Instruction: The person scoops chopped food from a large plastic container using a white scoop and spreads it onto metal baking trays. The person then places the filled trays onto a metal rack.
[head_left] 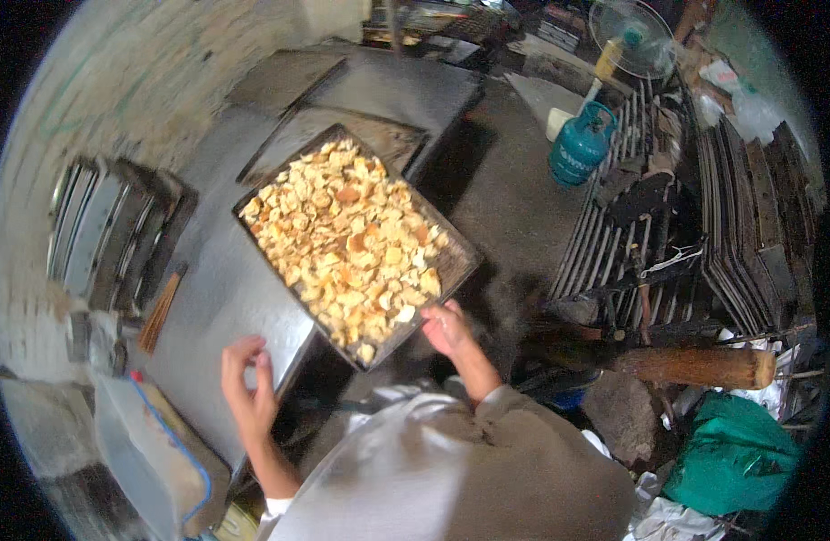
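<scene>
A dark metal baking tray [459, 260] lies across the middle of the view, covered with torn, pale yellow and brown pieces that look like bread or cake [347, 237]. My right hand [447, 329] grips the tray's near right edge, with the fingertips at the rim. My left hand [247, 379] is raised to the left of the tray's near corner, apart from it, fingers bent and holding nothing. Under the tray's far left part is a metal-topped table [212, 297]. Another flat tray [381, 138] lies on the table just beyond the loaded one.
Upright trays [111, 237] and a bundle of thin sticks [161, 314] are at the left, near a plastic container with a blue rim [151, 439]. To the right are a teal gas cylinder [580, 145], a fan [632, 37], metal racks [597, 250], stacked sheets [746, 237] and a wooden log [699, 368].
</scene>
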The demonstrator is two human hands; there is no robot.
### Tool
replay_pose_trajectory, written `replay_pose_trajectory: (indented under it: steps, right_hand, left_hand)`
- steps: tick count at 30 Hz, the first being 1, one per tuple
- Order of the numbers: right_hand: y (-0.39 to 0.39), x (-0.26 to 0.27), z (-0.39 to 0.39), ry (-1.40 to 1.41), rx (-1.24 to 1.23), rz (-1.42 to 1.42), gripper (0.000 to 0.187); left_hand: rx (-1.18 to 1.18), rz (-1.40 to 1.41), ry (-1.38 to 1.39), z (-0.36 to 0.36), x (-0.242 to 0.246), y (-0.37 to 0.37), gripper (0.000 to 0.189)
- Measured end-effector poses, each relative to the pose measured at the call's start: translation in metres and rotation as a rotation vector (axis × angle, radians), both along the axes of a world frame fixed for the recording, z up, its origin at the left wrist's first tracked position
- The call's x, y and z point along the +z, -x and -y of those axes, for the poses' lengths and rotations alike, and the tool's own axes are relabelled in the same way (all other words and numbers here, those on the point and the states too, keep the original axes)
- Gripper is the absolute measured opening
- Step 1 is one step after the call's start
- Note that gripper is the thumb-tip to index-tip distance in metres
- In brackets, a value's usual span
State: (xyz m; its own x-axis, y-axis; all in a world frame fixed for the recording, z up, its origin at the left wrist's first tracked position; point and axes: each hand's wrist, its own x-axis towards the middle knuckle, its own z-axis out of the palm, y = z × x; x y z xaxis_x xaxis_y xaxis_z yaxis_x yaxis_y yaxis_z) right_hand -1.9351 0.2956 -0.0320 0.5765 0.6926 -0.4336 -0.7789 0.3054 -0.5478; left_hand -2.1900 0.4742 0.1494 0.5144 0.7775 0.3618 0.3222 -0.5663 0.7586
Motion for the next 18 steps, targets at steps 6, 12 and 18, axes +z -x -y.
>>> replay_pose_trajectory:
  steps: [6, 12, 18]
  right_hand:
    - [0.015, 0.001, -0.028, -0.071, -0.077, 0.157, 0.033]
    - [0.027, -0.034, -0.054, -0.164, -0.157, 0.194, 0.024]
    - [0.023, -0.054, -0.058, -0.096, -0.014, 0.342, 0.031]
  left_hand:
    - [-0.185, -0.024, 0.074, -0.049, -0.038, 0.021, 0.014]
    - [-0.085, -0.001, 0.109, -0.069, -0.073, 0.077, 0.016]
    - [0.028, -0.055, -0.038, -0.036, -0.056, 0.112, 0.016]
